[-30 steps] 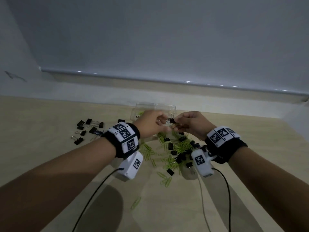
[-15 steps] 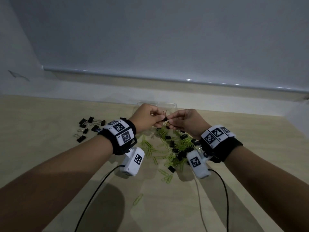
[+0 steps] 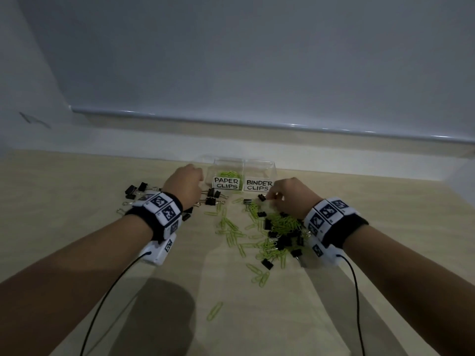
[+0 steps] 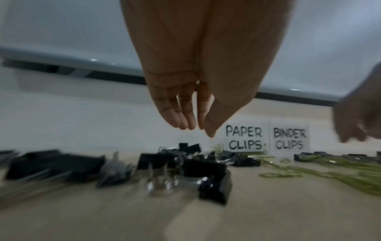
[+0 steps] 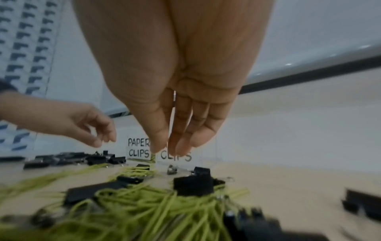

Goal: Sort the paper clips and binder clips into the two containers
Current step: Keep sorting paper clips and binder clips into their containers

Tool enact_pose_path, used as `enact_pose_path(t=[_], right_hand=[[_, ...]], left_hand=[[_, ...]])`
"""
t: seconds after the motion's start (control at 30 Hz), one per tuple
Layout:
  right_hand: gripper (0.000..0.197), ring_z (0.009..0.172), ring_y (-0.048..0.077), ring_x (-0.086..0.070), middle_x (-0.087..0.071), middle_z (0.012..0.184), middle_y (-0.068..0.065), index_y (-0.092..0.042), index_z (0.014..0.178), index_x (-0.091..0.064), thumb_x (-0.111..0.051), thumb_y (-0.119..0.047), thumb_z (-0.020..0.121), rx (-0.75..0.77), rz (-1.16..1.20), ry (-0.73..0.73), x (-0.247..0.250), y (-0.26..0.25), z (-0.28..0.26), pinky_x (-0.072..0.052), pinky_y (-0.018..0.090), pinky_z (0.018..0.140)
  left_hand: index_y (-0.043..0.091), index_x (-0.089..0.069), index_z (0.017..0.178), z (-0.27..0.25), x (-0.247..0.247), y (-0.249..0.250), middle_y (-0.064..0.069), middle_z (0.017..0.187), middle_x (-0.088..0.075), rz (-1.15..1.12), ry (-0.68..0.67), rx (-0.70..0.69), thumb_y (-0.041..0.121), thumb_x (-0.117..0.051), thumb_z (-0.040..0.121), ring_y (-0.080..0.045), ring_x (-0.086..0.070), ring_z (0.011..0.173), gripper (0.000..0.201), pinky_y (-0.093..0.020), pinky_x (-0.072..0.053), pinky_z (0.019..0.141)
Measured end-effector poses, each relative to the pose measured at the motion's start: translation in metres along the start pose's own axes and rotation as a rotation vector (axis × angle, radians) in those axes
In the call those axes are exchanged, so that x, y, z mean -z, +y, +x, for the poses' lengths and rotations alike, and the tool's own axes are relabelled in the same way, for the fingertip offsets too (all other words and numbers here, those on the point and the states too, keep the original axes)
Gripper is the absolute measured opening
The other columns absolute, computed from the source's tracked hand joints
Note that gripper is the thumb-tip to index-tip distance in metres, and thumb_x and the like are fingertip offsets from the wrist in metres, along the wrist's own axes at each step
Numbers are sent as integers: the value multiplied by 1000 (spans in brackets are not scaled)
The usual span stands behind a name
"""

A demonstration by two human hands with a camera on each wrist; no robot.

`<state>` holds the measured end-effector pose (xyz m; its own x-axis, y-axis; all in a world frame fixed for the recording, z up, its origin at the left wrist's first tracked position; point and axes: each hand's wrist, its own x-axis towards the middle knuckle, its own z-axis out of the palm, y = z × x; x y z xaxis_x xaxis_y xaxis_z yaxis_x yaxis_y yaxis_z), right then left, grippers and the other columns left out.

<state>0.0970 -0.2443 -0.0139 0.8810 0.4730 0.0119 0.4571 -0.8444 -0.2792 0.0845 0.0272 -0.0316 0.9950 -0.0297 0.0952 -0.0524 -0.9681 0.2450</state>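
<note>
Paper clips – green heap on pale wood table | grey wall | both grips loose, empty.

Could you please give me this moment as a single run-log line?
left hand: open, above loose binder clips | right hand: open, fingers down over mixed pile | paper clip box: some green clips inside

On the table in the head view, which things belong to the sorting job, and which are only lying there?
Belong to the job:
- green paper clips
- black binder clips
- PAPER CLIPS container
- BINDER CLIPS container
- left hand, right hand

Only there:
- wrist cameras with black cables
- marker wristbands
- ledge along the wall
</note>
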Motion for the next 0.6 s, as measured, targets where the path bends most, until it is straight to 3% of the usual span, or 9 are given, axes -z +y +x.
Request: enact_pose_path(t=[0.13,0.27,0.33,0.43,0.6], right_hand=[[37,108,26,-60,-63,122,8,-19,115,-66,-56,0,85,53,-203,-66,-6,-11,24,-51,38,93],[33,87,30,-65,-68,100,14,-7,95,-70,-48,10,78,85,-376,-164,-13,-19,32,-55,36,75],[27,84,32,-65,-67,97,14,-4,91,-69,-50,9,78,85,-396,-171,-17,-16,34,-56,37,74],[22,91,30,-63,-65,104,11,-8,96,-69,-56,3,81,87,-336,-150,-21,-11,35,-53,35,76],[16,89,20,-64,-68,98,4,-13,95,-67,-60,-5,83,94,24,14,-15,-3,28,-54,30,79]], left_hand=[[12,-68,111,2,-2,24,-6,113,-61,24,-211,-213,10,-61,88,-24,-59,103,24,-31,-46,86],[9,-70,103,3,-1,21,-8,108,-66,108,-265,-186,10,-62,88,-26,-62,100,17,-32,-48,83],[5,-71,99,3,3,16,-12,105,-66,177,-266,-154,5,-60,87,-28,-63,96,16,-32,-47,78],[5,-69,99,2,4,13,-11,107,-63,203,-257,-144,0,-58,85,-27,-61,97,18,-30,-44,78],[11,-66,112,-4,-5,37,-7,115,-65,-130,-225,-201,9,-56,91,-20,-62,100,24,-24,-45,84]])
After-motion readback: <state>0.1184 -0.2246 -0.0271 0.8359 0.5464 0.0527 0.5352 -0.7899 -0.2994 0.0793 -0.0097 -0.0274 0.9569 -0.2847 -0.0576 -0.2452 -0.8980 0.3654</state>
